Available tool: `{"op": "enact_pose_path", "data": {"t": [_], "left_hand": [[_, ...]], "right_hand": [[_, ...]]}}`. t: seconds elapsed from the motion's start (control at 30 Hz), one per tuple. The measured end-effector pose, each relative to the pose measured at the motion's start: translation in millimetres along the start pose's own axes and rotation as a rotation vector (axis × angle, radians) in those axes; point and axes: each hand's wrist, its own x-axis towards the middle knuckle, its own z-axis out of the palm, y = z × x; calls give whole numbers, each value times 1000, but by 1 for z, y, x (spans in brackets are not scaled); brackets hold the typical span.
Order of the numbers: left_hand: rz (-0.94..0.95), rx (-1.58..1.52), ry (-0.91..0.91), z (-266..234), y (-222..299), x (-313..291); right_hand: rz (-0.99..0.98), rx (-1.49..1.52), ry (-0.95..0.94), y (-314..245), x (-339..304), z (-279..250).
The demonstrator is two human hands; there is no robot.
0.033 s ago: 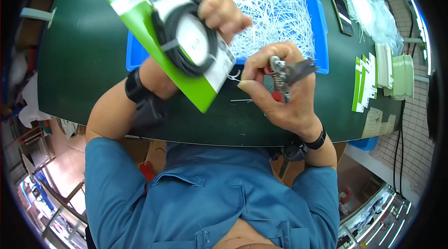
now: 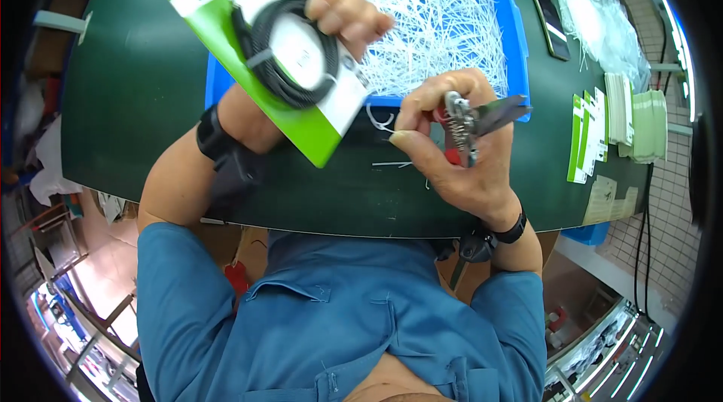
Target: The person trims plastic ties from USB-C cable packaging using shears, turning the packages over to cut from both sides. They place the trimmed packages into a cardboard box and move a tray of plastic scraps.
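My left hand (image 2: 346, 14) is closed on the upper right edge of a green and white packaging card (image 2: 331, 138), which I hold tilted above the table. A coiled black cable (image 2: 263, 56) lies on the card's face, bound with pale ties. My right hand (image 2: 474, 153) keeps cutting pliers (image 2: 461, 127) with red grips and a spring in the palm, their jaws pointing right. Its thumb and forefinger pinch a thin white cable tie (image 2: 382, 123), whose curled end lies close to the card's edge. I cannot tell whether the tie touches the card.
Beyond my hands stands a blue tray (image 2: 520, 48) full of white tie strips (image 2: 437, 18). To the right lie a phone (image 2: 550, 23), clear plastic bags (image 2: 595, 18) and stacked cards (image 2: 649, 125). A loose white strip (image 2: 392, 164) rests on the green table (image 2: 151, 86).
My left hand and the card have shifted a little left and away from me. The gap to my right hand is wider, and more of the white tie shows.
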Motion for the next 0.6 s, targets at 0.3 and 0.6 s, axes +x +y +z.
{"op": "enact_pose_path", "data": {"t": [0.3, 0.6], "left_hand": [[-11, 316, -77, 38, 59, 14], [-14, 791, 188, 90, 123, -102]], "right_hand": [[76, -197, 171, -7, 21, -17], [64, -661, 318, 20, 4, -52]]}}
